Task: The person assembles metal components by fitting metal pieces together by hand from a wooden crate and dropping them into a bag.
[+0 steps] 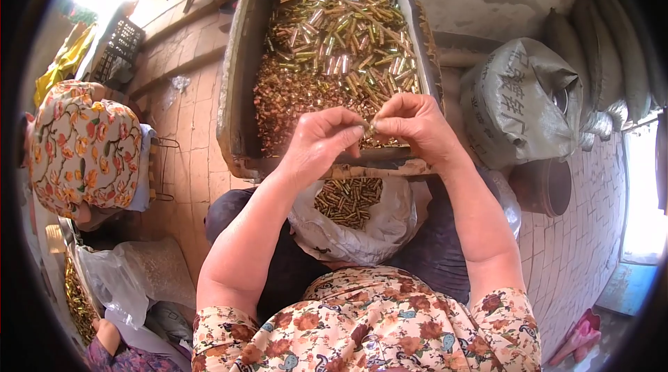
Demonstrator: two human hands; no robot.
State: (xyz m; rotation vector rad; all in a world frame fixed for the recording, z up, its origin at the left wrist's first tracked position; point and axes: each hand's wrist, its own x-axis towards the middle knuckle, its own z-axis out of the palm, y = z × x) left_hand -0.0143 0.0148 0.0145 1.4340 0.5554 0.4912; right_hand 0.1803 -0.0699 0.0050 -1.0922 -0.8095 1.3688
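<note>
My left hand [325, 137] and my right hand [412, 127] meet over the near edge of a wooden tray [240, 59]. Both are closed in a pinch, with the fingertips almost touching. Between them shows a small brass-coloured metal piece [369, 128]; its exact shape is too small to make out. Loose brass-coloured metal tubes [341, 31] fill the far part of the tray. Small copper-coloured metal pieces [278, 107] are heaped in its near left part. Below my hands, between my legs, a white sack [355, 243] stands with its mouth wide, holding short brass-coloured metal pieces [348, 199].
A stuffed grey-white sack [522, 104] stands right of the tray, with a brown bucket [546, 187] nearer me. Full sacks [609, 45] lean at the far right. At left sits a person in a flowered top [87, 146]; another person's hand [106, 337] shows at the lower left.
</note>
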